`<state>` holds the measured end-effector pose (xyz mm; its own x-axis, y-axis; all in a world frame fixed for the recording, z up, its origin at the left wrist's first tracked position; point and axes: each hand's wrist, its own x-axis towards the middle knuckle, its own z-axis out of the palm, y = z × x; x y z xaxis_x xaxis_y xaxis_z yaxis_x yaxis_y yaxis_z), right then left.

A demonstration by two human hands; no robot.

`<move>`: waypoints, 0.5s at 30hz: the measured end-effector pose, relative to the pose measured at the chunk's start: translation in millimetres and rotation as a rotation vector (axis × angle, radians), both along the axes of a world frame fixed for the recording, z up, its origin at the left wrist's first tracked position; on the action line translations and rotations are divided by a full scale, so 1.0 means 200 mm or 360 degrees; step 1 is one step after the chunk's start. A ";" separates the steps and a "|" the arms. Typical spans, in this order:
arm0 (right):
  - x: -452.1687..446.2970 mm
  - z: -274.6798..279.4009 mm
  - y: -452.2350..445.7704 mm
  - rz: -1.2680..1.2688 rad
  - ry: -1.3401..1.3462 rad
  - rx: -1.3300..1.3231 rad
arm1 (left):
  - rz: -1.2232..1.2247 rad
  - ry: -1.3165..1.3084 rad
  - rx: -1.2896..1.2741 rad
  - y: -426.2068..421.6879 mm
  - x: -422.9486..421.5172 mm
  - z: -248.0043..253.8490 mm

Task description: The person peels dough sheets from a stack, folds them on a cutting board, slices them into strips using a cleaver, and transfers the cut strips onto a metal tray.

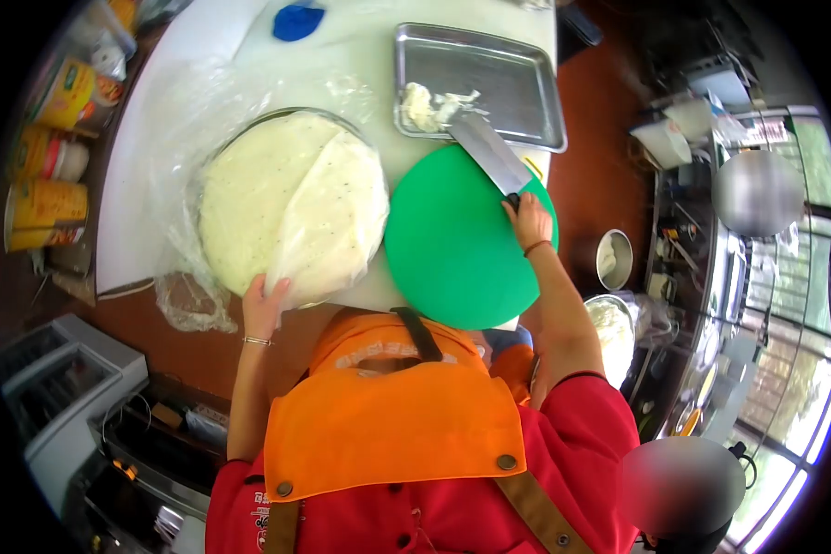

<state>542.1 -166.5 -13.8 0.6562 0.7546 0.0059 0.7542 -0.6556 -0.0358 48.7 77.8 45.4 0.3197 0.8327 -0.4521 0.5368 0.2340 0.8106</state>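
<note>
The right hand (pixel 530 222) has its grip closed round a cleaver (pixel 494 157); the left hand (pixel 264 307) seems to pinch plastic film (pixel 194 295) at the near edge of the dough (pixel 254 203), left of the green board (pixel 452 245). Uncovering, I'd judge; that calls for gentle peeling.

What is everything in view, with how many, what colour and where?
Table: one, white, centre
Mass: one, cream, table's left
Film: count unclear, clear, around mass
Board: one, green, table's right
Tray: one, silver, beyond board
Scraps: count unclear, cream, in tray
Knife: one, silver, from board to tray
Blue item: one, blue, table's far end
Tins: several, yellow, far left
Floor: one, reddish-brown, around table
Bowl: one, silver, right of table
Apron: one, orange, on person
Left hand: one, bare, mass's near edge
Right hand: one, bare, holding knife
</note>
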 end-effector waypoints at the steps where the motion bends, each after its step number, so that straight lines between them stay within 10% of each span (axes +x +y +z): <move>1: 0.03 0.01 0.01 0.0038 0.0046 0.0019 | 0.0018 -0.0148 0.0007 -0.01 -0.03 -0.06; 15: -0.72 0.22 1.48 0.1538 0.0203 0.0585 | -0.0009 -0.0290 0.0331 -0.13 0.14 0.15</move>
